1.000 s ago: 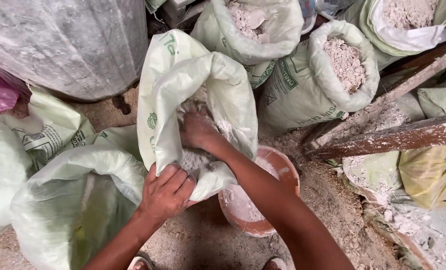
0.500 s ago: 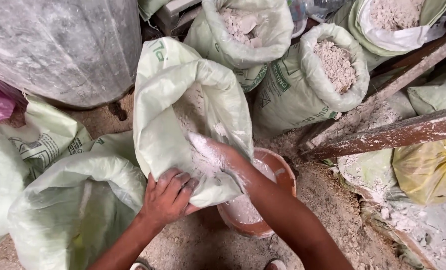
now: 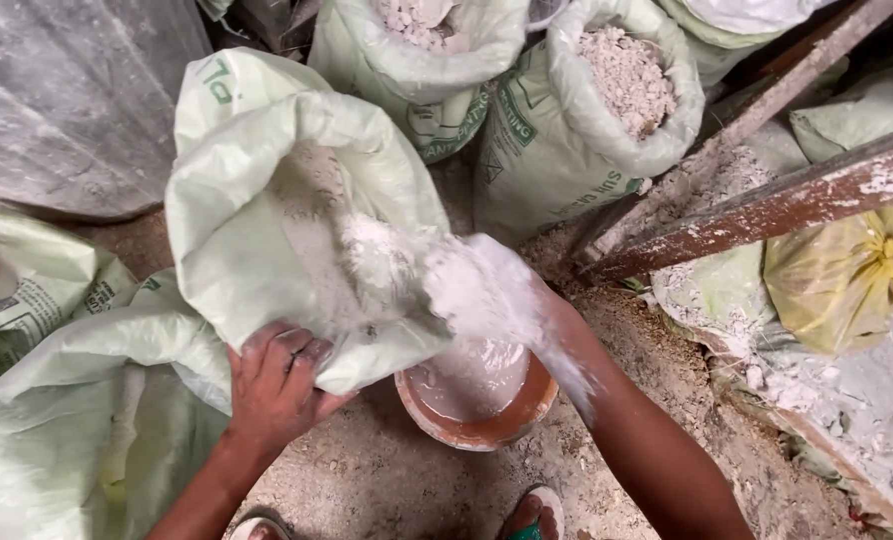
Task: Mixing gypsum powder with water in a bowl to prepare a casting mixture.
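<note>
The pale green woven sack (image 3: 267,210) lies tipped toward the person, its mouth rolled back and its inside dusted with white powder (image 3: 387,260). The left hand (image 3: 277,385) grips the lower lip of the sack's mouth, fingers curled over the edge, thumb beneath. The right hand (image 3: 507,295) sits just at the sack's mouth, coated in powder and cupped around a heap of it, some spilling down; how far its fingers are closed cannot be told under the powder. Directly below the right hand, and just right of the left hand, stands a round terracotta-coloured bowl (image 3: 487,425) holding a shallow layer of the same white powder. Beyond both hands stand two more open sacks: one (image 3: 587,130) filled with coarse greyish-white lumps, the other (image 3: 417,50) with lumpy white material. To the right of the right forearm runs a rusty, powder-flecked beam (image 3: 767,205), with a tied yellow bag (image 3: 837,280) beneath it.
</note>
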